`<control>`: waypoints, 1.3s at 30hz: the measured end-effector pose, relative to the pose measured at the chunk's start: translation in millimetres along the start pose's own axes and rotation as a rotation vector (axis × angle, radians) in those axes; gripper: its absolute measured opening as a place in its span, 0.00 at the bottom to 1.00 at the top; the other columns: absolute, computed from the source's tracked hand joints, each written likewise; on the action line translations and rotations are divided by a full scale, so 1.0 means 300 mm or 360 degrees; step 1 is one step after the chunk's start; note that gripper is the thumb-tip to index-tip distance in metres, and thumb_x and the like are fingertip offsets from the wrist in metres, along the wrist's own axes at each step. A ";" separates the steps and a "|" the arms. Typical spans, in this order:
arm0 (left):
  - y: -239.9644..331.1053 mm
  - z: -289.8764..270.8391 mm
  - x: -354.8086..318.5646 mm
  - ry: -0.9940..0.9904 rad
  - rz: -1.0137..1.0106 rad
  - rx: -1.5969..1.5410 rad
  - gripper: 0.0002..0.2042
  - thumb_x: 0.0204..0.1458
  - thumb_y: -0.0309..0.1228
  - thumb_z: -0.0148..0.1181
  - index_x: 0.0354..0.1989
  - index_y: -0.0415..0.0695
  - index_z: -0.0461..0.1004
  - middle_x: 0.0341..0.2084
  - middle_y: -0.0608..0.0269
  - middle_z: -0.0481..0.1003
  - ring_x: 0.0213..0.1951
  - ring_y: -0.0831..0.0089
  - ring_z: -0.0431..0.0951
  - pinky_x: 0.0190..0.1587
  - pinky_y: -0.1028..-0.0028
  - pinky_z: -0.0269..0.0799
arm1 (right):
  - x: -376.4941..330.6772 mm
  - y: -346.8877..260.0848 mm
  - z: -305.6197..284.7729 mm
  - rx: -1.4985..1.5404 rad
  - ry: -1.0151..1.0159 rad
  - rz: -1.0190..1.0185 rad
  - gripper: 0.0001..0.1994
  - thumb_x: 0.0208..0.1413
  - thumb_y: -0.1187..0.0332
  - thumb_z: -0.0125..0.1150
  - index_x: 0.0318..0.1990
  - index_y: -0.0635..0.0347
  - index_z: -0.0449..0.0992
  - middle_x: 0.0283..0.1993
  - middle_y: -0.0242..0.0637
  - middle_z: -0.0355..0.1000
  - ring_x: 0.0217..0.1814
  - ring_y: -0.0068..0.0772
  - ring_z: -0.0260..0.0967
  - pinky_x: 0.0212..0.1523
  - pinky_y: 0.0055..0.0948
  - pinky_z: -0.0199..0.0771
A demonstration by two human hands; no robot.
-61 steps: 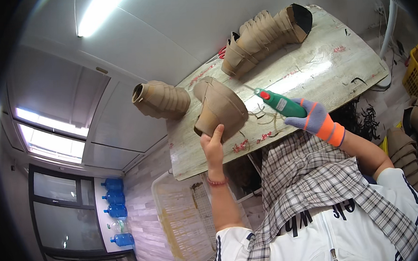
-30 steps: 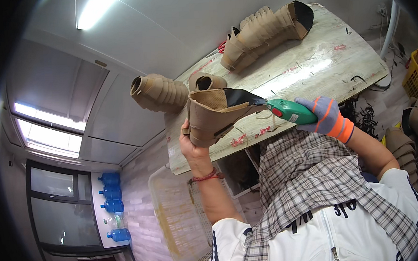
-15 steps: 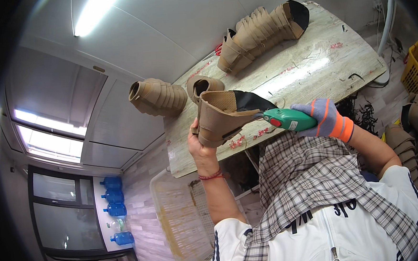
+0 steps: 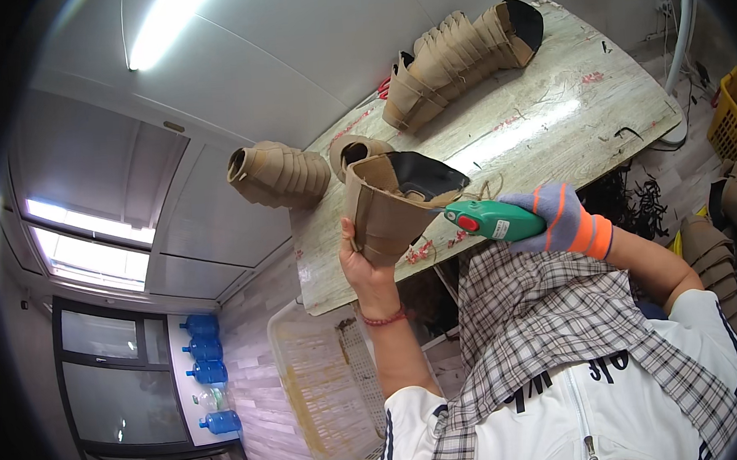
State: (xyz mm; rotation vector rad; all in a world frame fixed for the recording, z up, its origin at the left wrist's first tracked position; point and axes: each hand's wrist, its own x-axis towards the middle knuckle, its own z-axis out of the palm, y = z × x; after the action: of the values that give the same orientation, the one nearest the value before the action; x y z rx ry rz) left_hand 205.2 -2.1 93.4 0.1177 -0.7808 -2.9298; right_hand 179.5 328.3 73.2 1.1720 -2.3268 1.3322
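Observation:
My left hand (image 4: 366,265) is bare and closed on a tan shoe upper (image 4: 382,221), holding it up over the near edge of the table. The upper's opening faces up, showing a black lining on its right side. In a grey and orange glove, my right hand (image 4: 551,219) grips a green handheld power trimmer (image 4: 496,220) with a red button. The trimmer's tip meets the upper's right rim; its exact contact is too small to make out. A thin loose strip curls just above the trimmer. Behind the held upper, another tan upper (image 4: 358,150) rests on the table.
Nested uppers lie in a long stack (image 4: 460,66) at the table's back and a shorter stack (image 4: 279,173) at its left end. Dark scraps litter the right side of the worn table (image 4: 565,125). A pale plastic basket (image 4: 315,385) stands below; a yellow crate (image 4: 735,119) is far right.
The upper has turned in my left hand, showing more black lining. My right hand and the trimmer have shifted left and slightly nearer, and a loose strip now shows above the trimmer.

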 end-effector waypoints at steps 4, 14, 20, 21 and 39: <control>-0.037 0.024 -0.035 -0.0094 0.0349 0.0320 0.21 0.60 0.32 0.55 0.59 0.36 0.66 0.54 0.52 0.72 0.55 0.58 0.73 0.59 0.57 0.68 | -0.005 0.014 0.046 0.0290 0.0021 0.0131 0.33 0.37 0.55 0.78 0.53 0.57 0.76 0.37 0.43 0.79 0.35 0.39 0.79 0.39 0.28 0.77; -0.088 0.038 -0.089 -0.0096 0.0580 0.0970 0.16 0.60 0.25 0.54 0.56 0.34 0.68 0.51 0.56 0.74 0.51 0.64 0.75 0.55 0.64 0.72 | 0.017 0.000 0.083 0.0770 0.0005 0.0407 0.33 0.42 0.63 0.77 0.57 0.61 0.72 0.42 0.39 0.79 0.42 0.21 0.75 0.45 0.24 0.76; -0.050 -0.050 -0.007 -0.0067 0.1473 0.2998 0.14 0.52 0.31 0.65 0.27 0.29 0.74 0.26 0.47 0.77 0.27 0.60 0.74 0.32 0.66 0.68 | -0.012 0.028 0.030 0.0724 0.0174 0.0779 0.31 0.43 0.66 0.76 0.56 0.64 0.71 0.42 0.37 0.78 0.41 0.19 0.73 0.43 0.22 0.75; -0.008 -0.093 0.039 -0.0004 0.1539 0.3209 0.15 0.51 0.31 0.66 0.24 0.29 0.74 0.24 0.44 0.75 0.24 0.57 0.73 0.31 0.64 0.67 | -0.027 0.052 0.023 0.0706 0.0213 0.0843 0.31 0.43 0.66 0.76 0.56 0.65 0.71 0.41 0.36 0.78 0.40 0.18 0.73 0.42 0.22 0.75; 0.246 -0.028 0.558 -0.0280 0.1824 0.4025 0.07 0.45 0.22 0.48 0.27 0.43 0.74 0.22 0.53 0.76 0.30 0.55 0.77 0.45 0.59 0.67 | -0.045 0.090 -0.009 0.0508 0.0273 0.1043 0.30 0.43 0.67 0.75 0.55 0.66 0.71 0.38 0.31 0.76 0.36 0.16 0.69 0.37 0.21 0.73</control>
State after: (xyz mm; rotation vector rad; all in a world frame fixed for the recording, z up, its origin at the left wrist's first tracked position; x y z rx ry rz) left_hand 46.2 -90.6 115.0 -0.2829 -2.4021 0.1990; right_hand 168.3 344.8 50.6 0.3109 -2.5279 1.9755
